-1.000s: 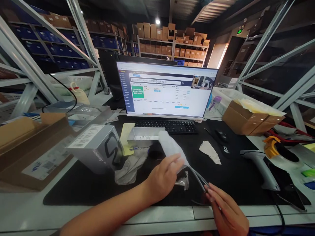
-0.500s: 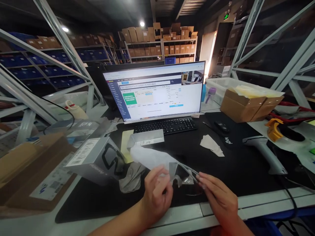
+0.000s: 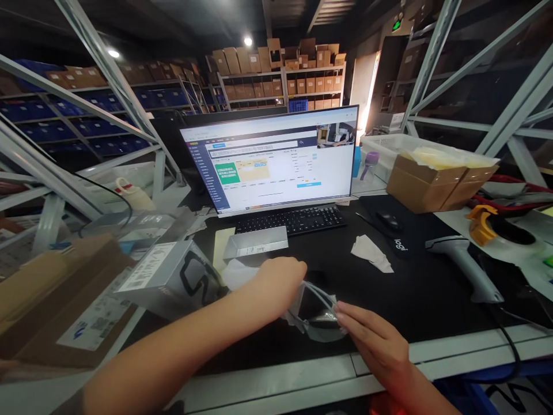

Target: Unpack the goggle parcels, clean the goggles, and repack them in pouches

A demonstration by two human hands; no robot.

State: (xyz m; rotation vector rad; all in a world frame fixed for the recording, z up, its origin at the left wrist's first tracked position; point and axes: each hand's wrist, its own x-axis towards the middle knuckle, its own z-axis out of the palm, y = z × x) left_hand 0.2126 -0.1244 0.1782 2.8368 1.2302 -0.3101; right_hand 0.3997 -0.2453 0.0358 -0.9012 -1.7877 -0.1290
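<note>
Clear-lensed safety goggles (image 3: pixel 322 325) with a pale frame are held low over the black desk mat. My right hand (image 3: pixel 378 340) pinches their right end between thumb and straight fingers. Reaching across from the left, my left hand (image 3: pixel 280 282) is closed at the other end, back of the hand up; its fingertips and what they grip are hidden. A white soft sleeve or wrap (image 3: pixel 237 275) sticks out behind my left wrist. Left of that forearm stands a grey box (image 3: pixel 173 276) printed with a goggles outline, partly covered by the arm.
An open grey carton part (image 3: pixel 257 245) lies before the keyboard (image 3: pixel 294 219) and monitor (image 3: pixel 276 161). Crumpled white paper (image 3: pixel 371 253), a mouse (image 3: pixel 389 221) and a barcode scanner (image 3: pixel 469 268) are to the right. Brown cardboard boxes (image 3: pixel 443 184) stand farther back; another carton (image 3: pixel 64 288) is at left.
My left hand has moved up and forward, turning its back upward, and its forearm now crosses the grey box's front. The goggles have tilted, showing more lens; my right hand shifted slightly left.
</note>
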